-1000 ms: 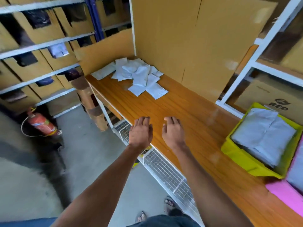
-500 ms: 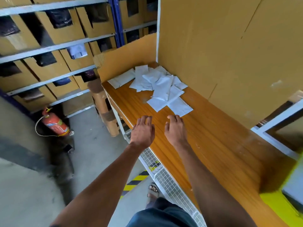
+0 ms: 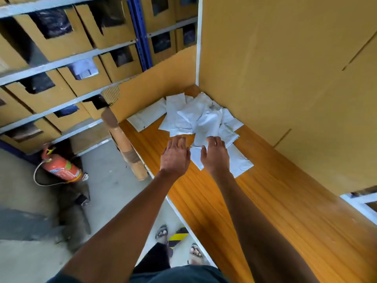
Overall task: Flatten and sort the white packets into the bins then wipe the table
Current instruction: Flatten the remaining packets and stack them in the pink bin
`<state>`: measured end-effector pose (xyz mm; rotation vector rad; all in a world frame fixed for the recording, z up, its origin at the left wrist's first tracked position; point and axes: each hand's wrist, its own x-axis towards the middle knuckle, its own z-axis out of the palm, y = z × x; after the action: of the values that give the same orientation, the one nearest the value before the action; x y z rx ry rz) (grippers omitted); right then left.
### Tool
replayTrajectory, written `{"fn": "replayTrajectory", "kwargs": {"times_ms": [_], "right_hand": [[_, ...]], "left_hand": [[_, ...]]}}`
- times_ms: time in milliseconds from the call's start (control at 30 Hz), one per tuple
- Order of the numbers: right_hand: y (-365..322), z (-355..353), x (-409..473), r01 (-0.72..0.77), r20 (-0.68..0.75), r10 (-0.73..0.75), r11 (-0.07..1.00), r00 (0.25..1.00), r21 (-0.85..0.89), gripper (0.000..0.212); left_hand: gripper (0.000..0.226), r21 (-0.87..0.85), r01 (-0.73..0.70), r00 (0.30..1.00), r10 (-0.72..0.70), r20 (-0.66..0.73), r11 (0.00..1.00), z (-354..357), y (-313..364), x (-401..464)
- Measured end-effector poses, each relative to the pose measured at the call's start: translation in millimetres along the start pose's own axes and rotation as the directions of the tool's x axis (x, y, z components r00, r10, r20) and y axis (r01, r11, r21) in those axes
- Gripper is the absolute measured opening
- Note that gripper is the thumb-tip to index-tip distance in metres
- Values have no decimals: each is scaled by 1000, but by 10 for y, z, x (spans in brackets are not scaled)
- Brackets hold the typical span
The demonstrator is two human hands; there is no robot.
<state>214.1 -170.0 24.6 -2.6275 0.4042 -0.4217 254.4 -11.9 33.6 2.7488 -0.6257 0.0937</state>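
**Hands over the packet heap**

Both arms reach out over the table (image 3: 255, 201). The left hand (image 3: 175, 158) hangs palm down with fingers loosely spread, holding nothing, just short of the packets (image 3: 195, 117). The right hand (image 3: 215, 158) is likewise relaxed and open, over the nearest packet of the heap; whether it touches cannot be told. The packets lie crumpled and overlapping in the far corner of the table, against the cardboard wall (image 3: 285, 68). On the floor to the left stands a fire extinguisher (image 3: 62, 170), below shelves of boxes (image 3: 61, 43).
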Motion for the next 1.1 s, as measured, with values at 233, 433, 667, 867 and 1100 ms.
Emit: {"fn": "replayTrajectory", "kwargs": {"times_ms": [233,433,667,867,1100], "right_hand": [[-98,464,769,-106,4,107,992,994,-64,51],[-135,766,1366,-254,132,285,944,950,-212,72],[10,1053,1528,-320,201,378,909,904,-269,85],[171,1165,1432,-464,44,495,838,868,-288,86],[224,1277,1437,-483,-21,502,819,864,-310,82]], "left_hand": [[48,-5,-25,999,25,47,1000,177,-390,943],[44,18,-180,983,179,29,984,304,-610,1787],[45,-15,-306,951,306,54,952,443,-576,2563],[61,0,-373,910,366,194,928,574,-469,2928],[80,15,-363,838,320,442,931,849,-395,3129]]}}
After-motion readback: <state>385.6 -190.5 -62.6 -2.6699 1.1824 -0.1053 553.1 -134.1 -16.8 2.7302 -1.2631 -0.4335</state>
